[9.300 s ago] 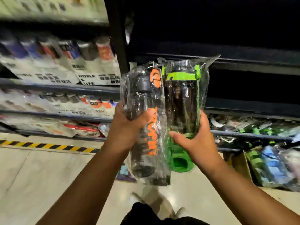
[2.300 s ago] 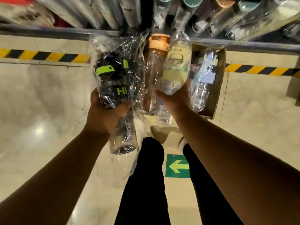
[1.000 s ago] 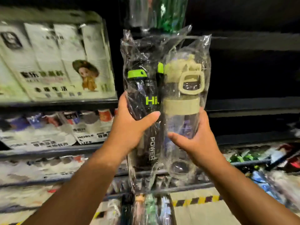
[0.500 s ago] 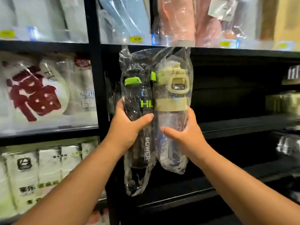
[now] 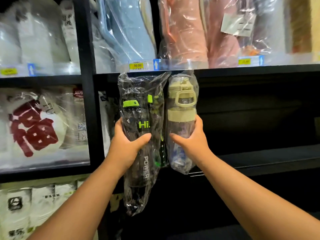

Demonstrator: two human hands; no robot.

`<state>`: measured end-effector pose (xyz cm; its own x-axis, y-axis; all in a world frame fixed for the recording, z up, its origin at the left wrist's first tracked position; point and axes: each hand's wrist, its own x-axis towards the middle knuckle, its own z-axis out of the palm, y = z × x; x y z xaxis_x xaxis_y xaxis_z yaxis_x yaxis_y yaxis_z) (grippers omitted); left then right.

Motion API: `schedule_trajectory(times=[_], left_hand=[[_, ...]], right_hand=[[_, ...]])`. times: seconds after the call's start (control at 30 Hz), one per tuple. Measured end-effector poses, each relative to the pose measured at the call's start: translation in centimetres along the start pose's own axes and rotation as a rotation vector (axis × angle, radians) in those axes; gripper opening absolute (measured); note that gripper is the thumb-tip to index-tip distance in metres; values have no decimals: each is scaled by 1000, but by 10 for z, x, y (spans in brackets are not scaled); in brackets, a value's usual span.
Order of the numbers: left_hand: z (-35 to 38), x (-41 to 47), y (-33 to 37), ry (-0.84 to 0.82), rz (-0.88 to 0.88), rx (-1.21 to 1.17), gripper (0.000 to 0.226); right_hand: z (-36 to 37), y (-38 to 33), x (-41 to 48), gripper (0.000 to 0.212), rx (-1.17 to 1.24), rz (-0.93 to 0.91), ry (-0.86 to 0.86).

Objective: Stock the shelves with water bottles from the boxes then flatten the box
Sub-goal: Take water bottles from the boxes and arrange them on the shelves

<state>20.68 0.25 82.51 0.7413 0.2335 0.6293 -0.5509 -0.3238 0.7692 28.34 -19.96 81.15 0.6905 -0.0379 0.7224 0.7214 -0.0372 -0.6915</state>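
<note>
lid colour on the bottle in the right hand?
Beige, with a matching loop handle, on the clear bottle in the right hand. Head view.

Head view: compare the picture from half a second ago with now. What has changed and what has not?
Both hands have carried the bottles forward toward the dark empty shelf. The left hand still grips the black bottle; the right hand still grips the beige-capped bottle. Both stay upright, wrapped, side by side.
</note>
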Motion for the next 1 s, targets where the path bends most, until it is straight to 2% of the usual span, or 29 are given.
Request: schedule_trajectory(times=[0.13, 0.33, 0.5, 0.7, 0.77, 0.9, 0.97, 1.0], left_hand=[[13, 11, -13, 46, 7, 43, 103], [35, 14, -23, 125, 21, 67, 98], [50, 14, -28, 178, 50, 82, 95], [49, 7, -27, 207, -2, 112, 120], [49, 5, -27, 205, -10, 107, 113], [49, 6, -29, 194, 12, 67, 84], [49, 7, -28, 191, 4, 55, 82], [50, 7, -25, 192, 3, 50, 89]], right_hand=[[-6, 42, 14, 92, -18, -12, 10], [-13, 97, 30, 100, -75, 96, -29], [-2, 116, 46, 100, -112, 100, -155], [11, 127, 50, 108, -167, 146, -137], [15, 128, 50, 105, -175, 134, -136], [16, 128, 50, 101, -195, 125, -149], [14, 127, 48, 102, -183, 157, -155], [12, 124, 45, 100, -175, 174, -128]])
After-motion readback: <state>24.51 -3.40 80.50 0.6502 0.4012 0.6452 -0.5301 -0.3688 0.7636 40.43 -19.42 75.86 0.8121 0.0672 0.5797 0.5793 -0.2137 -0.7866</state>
